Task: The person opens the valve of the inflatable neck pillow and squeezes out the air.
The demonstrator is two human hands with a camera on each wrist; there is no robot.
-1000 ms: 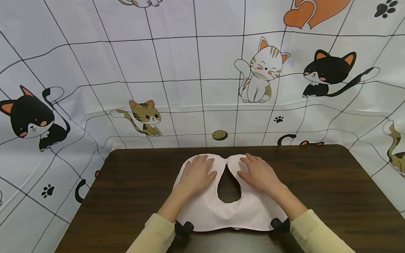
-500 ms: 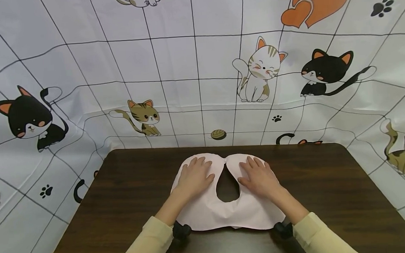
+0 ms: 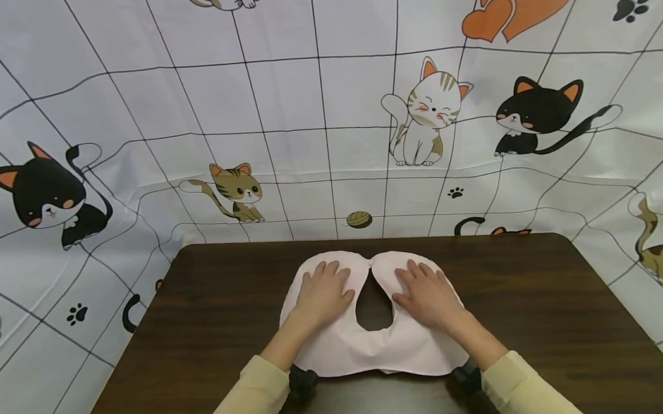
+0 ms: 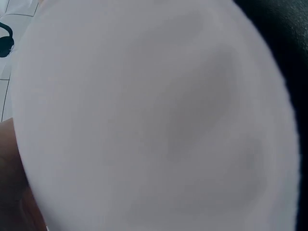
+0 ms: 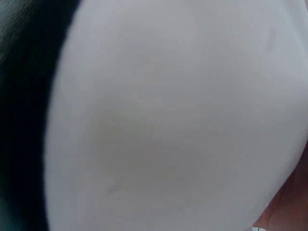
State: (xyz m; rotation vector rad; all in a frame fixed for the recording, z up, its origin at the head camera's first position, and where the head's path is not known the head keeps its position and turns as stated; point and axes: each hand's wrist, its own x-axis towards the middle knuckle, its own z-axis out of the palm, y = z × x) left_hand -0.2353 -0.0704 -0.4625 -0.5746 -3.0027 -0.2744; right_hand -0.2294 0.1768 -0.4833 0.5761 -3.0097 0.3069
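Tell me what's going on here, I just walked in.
A person in pale yellow sleeves rests the left hand on the left lobe of a smooth, pale pink, cushion-like piece with a teardrop-shaped opening, and the right hand on its right lobe. The piece lies on a dark brown, wood-grained table. Behind hangs a white, grid-lined, cat-printed sheet.

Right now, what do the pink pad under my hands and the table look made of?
The pad looks like smooth, matte fabric, judging by its soft creases; the fibre is unclear. The table seems wood or wood-look laminate, faintly glossy, given its streaky grain and sheen.
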